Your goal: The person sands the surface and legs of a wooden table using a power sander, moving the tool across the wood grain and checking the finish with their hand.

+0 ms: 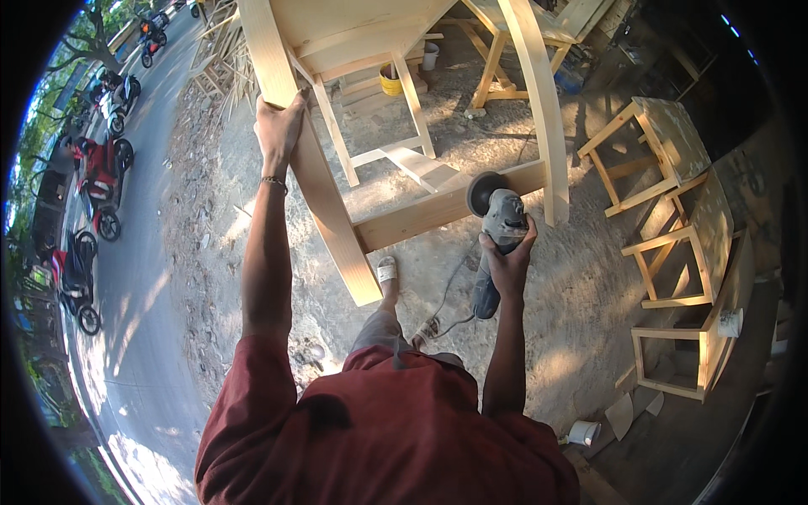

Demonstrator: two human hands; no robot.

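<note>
A pale wooden furniture frame (332, 210) rises in front of me, its two long legs joined low down by a crosspiece (412, 219). My left hand (281, 130) is wrapped round the left leg, high up, with a bracelet at the wrist. In my right hand (512, 261) is a grey angle grinder (505, 217), held by its body. The grinder's dark round disc (485, 194) lies against or just in front of the crosspiece near the right leg (551, 143); I cannot tell whether it spins. A cord trails from the tool's back end.
Several wooden stools (673, 273) stand at the right, beside a white pail (584, 433). Beyond the frame are a wooden table (497, 50) and a yellow bucket (390, 82). The power cord (448, 290) runs by my feet. Parked motorbikes (101, 181) line the road at the left.
</note>
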